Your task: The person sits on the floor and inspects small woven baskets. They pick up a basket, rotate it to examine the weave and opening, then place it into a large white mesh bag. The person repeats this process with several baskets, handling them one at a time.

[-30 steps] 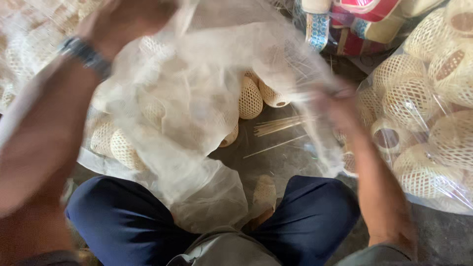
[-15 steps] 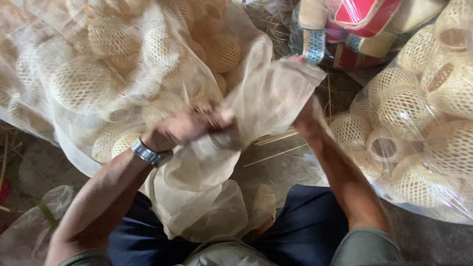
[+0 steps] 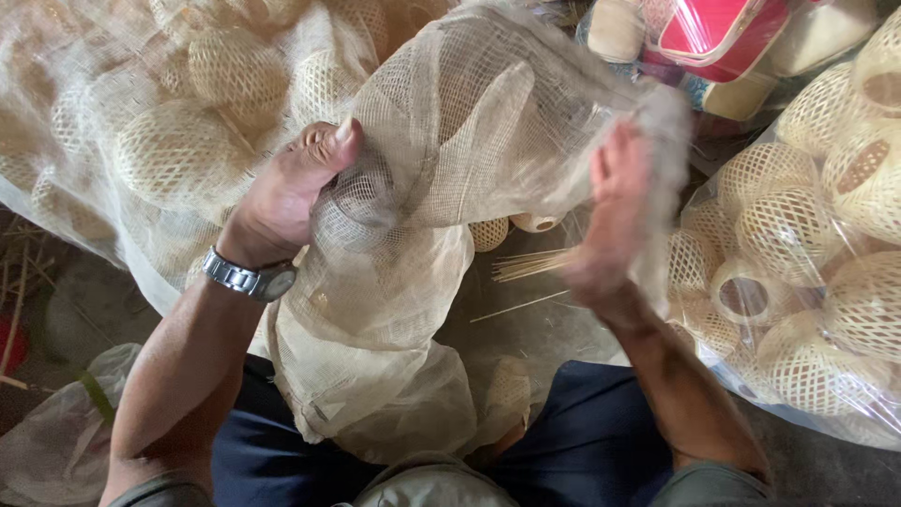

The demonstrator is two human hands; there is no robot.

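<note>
Both hands have spread apart since half a second ago, stretching one mesh bag (image 3: 450, 160) across the frame's centre.
Left hand (image 3: 286, 188) and right hand (image 3: 615, 221) each clutch its netting; one wristwatch (image 3: 249, 277) shows lower left.

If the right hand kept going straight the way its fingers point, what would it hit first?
The right hand points up-frame into the pale mesh net sack it grips; beyond that, probably the red plastic container, though depth is unclear.

I am seeing my left hand (image 3: 291, 192) clenching at ten o'clock, thumb up, forearm bare. My right hand (image 3: 610, 221) is gripping at two o'clock, fingers curled, blurred.
</note>
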